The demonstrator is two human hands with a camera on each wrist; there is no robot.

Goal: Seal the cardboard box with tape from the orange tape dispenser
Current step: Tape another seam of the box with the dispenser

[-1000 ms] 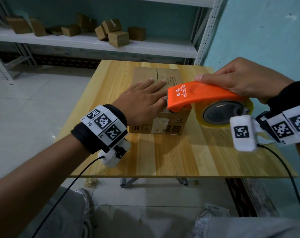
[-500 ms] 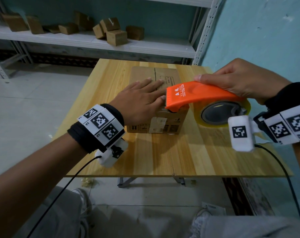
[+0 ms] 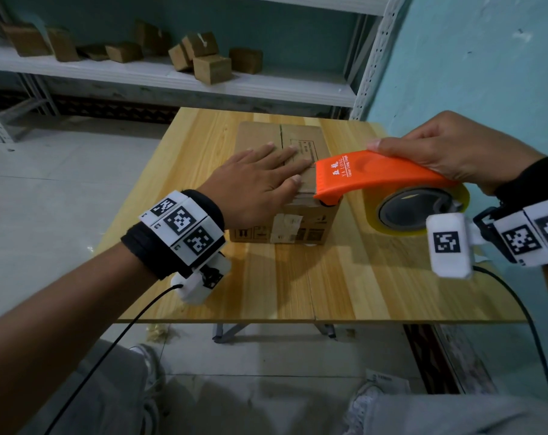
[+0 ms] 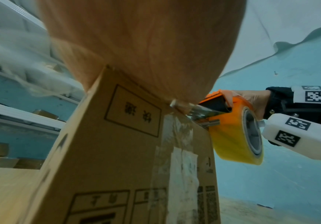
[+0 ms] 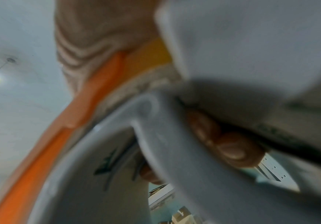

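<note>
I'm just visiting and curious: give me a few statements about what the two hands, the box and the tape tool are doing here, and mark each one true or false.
1. The left hand lies flat on top of the cardboard box. True.
2. The right hand holds the orange tape dispenser. True.
3. The dispenser's front end is at the box's far edge, by the shelf. False: it sits at the near right top edge.
4. The cardboard box stands on the floor. False: it stands on the wooden table.
5. Small cardboard boxes sit on the shelf behind. True.
</note>
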